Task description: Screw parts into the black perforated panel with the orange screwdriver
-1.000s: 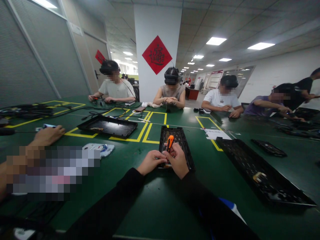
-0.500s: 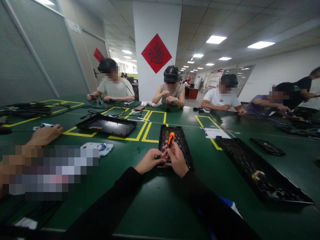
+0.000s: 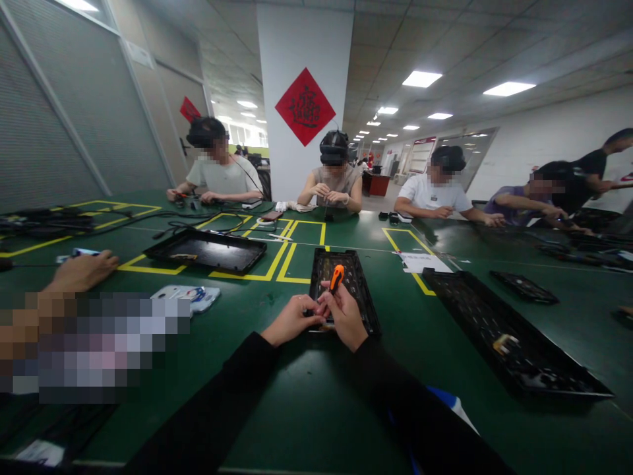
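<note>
My right hand [image 3: 345, 315] is closed around an orange-and-black screwdriver [image 3: 337, 278], its handle pointing up and away from me. The tool's lower end is hidden by my fingers. Close beside it, my left hand [image 3: 291, 319] has its thumb and fingers pressed together near the tool's hidden end. Whatever small thing they pinch is too hidden to name. Both hands are over the near part of a black plastic tray [image 3: 363, 287], whose floor holds many small pieces that I cannot make out singly.
To the right lies a long black tray [image 3: 475, 316] with a pale piece inside. A shallow black tray [image 3: 232, 254] rests at left, and a clear-cased item [image 3: 200, 298] nearer. A co-worker's hand [image 3: 91, 267] is far left. Paper [image 3: 425, 262] lies beyond; several people sit opposite.
The view has shifted slightly, so most things sit a little further left. My hands keep nearly the same grip, with the screwdriver tilted about as before.
</note>
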`<state>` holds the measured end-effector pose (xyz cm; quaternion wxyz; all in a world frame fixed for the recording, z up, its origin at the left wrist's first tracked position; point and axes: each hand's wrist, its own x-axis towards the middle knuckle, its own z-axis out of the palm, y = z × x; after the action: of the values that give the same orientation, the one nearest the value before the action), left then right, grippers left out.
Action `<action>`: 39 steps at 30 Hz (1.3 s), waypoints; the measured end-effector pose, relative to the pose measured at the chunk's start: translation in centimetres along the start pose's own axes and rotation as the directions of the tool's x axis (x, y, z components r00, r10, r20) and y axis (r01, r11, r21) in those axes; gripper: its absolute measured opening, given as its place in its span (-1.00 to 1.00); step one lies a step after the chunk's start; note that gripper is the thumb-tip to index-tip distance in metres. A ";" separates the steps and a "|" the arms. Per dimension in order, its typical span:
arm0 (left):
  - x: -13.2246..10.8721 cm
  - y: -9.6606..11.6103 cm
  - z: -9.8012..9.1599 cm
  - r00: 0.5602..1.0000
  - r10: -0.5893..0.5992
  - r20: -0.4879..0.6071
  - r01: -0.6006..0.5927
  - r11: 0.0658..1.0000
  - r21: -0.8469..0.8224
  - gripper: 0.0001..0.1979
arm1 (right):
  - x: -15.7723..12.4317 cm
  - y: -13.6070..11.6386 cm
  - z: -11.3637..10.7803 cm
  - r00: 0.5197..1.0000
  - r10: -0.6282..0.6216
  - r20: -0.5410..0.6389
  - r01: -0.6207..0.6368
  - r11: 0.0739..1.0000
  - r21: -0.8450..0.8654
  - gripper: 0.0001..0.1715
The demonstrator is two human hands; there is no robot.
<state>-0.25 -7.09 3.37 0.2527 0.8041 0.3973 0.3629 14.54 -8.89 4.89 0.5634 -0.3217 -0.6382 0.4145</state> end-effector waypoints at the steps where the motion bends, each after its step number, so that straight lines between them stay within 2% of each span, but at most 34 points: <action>1: 0.0 0.0 0.1 1.000 -0.005 -0.005 0.005 1.000 -0.015 -0.84 | 0.0 0.0 0.0 1.000 -0.002 -0.002 0.002 1.000 -0.003 -0.63; 7: -0.1 -0.3 0.4 0.999 -0.036 -0.035 0.035 0.998 -0.044 -0.84 | -0.1 0.1 0.1 1.000 0.009 -0.012 -0.009 1.000 -0.010 -0.61; 12: 0.0 -0.2 0.3 1.000 -0.002 -0.023 0.003 1.000 0.026 -0.86 | -0.2 0.1 -0.1 1.000 0.020 0.008 -0.019 0.998 -0.057 -0.60; 16: 0.0 0.3 -0.2 1.000 0.026 -0.007 -0.024 0.990 0.137 -0.83 | -0.2 0.0 -0.2 0.999 -0.021 -0.027 0.017 0.988 -0.155 -0.65; 20: 0.1 1.7 -1.4 0.992 0.078 0.095 -0.104 0.945 0.311 -0.83 | 0.0 -0.3 -0.2 0.991 -0.094 -0.091 0.065 0.959 -0.277 -0.73; 24: 0.9 3.2 -2.0 0.974 -0.017 0.225 -0.096 0.870 0.483 -0.84 | 0.1 -0.3 -0.2 0.988 -0.109 -0.110 0.072 0.952 -0.299 -0.74; 27: 2.1 4.0 -1.8 0.956 -0.116 0.269 -0.077 0.785 0.615 -0.85 | 0.1 -0.3 -0.2 0.991 -0.092 -0.101 0.060 0.960 -0.275 -0.73; 31: 3.8 4.7 -1.4 0.916 -0.168 0.363 -0.146 0.705 0.694 -0.80 | 0.1 -0.2 -0.2 0.990 -0.089 -0.105 0.060 0.964 -0.258 -0.73; 34: 4.8 4.8 -1.1 0.867 -0.222 0.446 -0.179 0.697 0.694 -0.78 | 0.1 -0.1 -0.2 0.990 -0.090 -0.110 0.060 0.967 -0.248 -0.73; 37: 5.4 4.6 -0.9 0.815 -0.282 0.507 -0.163 0.727 0.667 -0.85 | 0.1 -0.1 -0.3 0.990 -0.080 -0.114 0.052 0.971 -0.233 -0.72; 39: 5.4 4.3 -0.8 0.803 -0.294 0.518 -0.129 0.764 0.633 -0.90 | 0.1 0.0 -0.3 0.992 -0.071 -0.105 0.047 0.975 -0.217 -0.72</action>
<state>3.36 -4.95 8.96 0.0904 0.8929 0.4347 -0.0750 14.82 -8.78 4.96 0.5726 -0.3840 -0.6556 0.3078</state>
